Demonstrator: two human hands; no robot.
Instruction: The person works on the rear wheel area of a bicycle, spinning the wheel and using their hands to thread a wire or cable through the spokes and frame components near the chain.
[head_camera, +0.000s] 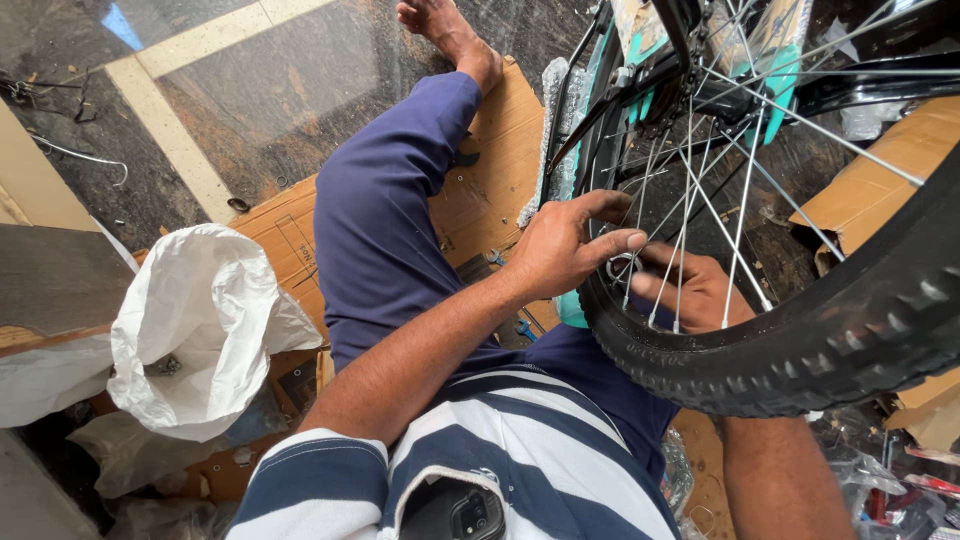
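1. A white woven sack (205, 325) stands at the left of the frame, its mouth open and its sides crumpled.
2. Flattened brown cardboard (480, 190) lies on the floor through the middle of the frame, under the person's leg, with faint dark print on its left part.
3. More brown cardboard pieces (880, 175) show at the right edge, behind the wheel, and another at the lower right.
4. Clear plastic wrapping (135, 455) lies crumpled at the lower left, below the sack.
5. A dark phone (455, 512) sits in a shirt pocket at the bottom centre; its back faces the camera, so no screen shows.
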